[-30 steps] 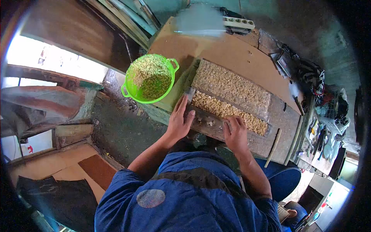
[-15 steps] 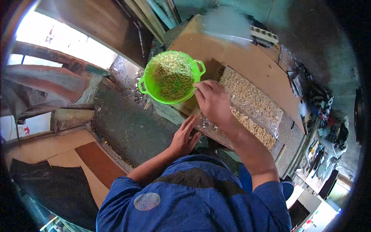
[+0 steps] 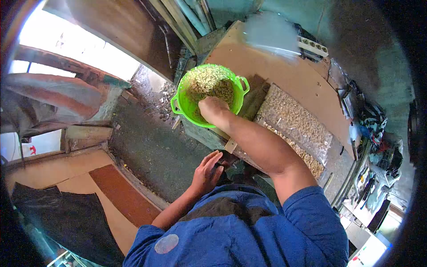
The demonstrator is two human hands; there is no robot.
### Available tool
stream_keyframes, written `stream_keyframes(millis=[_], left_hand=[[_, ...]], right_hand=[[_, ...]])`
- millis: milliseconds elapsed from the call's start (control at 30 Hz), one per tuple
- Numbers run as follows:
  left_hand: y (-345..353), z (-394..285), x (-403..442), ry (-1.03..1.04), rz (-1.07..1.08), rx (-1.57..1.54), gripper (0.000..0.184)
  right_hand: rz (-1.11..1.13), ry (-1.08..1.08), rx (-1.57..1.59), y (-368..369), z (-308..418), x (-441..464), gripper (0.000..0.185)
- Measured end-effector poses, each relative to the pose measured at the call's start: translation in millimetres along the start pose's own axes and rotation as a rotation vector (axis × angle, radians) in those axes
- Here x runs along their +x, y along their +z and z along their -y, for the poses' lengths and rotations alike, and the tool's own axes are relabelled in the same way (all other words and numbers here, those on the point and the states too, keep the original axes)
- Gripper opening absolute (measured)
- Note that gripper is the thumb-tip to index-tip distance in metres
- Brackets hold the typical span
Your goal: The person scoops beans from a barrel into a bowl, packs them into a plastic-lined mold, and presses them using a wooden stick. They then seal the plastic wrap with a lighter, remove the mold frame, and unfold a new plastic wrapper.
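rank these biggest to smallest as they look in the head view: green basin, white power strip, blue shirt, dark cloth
1. Blue shirt, the nearest to the camera
2. Dark cloth
3. Green basin
4. White power strip

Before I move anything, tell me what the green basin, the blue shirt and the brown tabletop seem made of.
Green basin: likely plastic, lightly glossy; rim and handles share one bright green. Blue shirt: matte fabric, softly creased; fibre unclear. Brown tabletop: perhaps hardboard or plywood, dull; flat, evenly brown.
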State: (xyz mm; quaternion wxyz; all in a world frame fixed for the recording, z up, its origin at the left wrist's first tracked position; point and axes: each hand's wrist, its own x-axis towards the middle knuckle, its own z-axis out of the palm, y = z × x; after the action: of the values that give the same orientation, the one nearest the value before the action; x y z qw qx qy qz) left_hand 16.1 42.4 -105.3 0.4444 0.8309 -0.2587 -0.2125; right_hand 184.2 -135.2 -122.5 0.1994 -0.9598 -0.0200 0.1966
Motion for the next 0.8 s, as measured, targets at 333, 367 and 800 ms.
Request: stream_keyframes(millis=[333,367,800], left_hand=[[6.0,-9.2,30.8,0.092,0.026,-0.036,0.046],[6.2,-10.1,30.8,0.087,0.022,-0.038,0.046],[18.9,-19.4,40.9,0.169,0.036,0.002,0.049]], right_hand=[[-0.084,-0.183,0.032,8.3,-2.9,2.3,0.024],[-0.017,-0.245,-0.052,15.5,-4.6,8.8,0.024],[-0.474,-0.071,0.653,-69.9,-42.9,-138.3,0.018]])
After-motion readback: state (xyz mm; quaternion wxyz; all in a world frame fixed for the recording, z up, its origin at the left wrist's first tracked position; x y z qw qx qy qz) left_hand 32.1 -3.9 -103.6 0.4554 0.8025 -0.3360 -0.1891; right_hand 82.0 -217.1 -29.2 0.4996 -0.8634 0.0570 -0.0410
